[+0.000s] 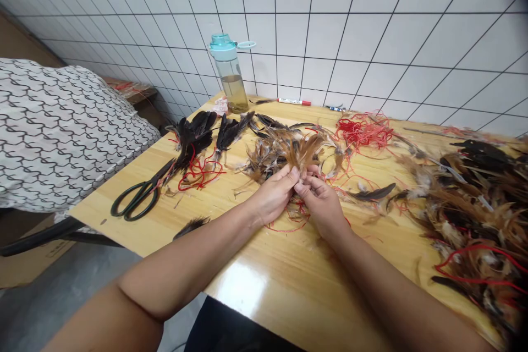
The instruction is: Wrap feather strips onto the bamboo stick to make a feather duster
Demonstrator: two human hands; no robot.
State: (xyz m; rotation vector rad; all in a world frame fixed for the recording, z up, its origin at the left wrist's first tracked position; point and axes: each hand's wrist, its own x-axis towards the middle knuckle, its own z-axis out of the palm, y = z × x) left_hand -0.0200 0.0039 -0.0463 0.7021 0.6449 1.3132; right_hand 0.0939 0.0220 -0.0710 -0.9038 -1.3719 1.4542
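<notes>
Both hands meet over the middle of the wooden table (264, 280). My left hand (279, 192) is closed, pinching a small bunch of brown feathers (304, 151) that fans upward from the fingers. Close against it, my right hand (320, 195) is closed too, thumb and fingertips pressed together at the base of the bunch. Whether it grips the quills or a thread there is hidden. Below the hands, loops of red string (291, 225) lie on the tabletop. Just behind them spreads a pile of brown and grey feathers (266, 154).
Black-handled scissors (142, 195) lie at the left beside black feather bundles (196, 132). A water bottle (231, 80), a red marker (294, 102) and tangled red string (365, 132) are near the tiled wall. A large feather heap (482, 198) covers the right side.
</notes>
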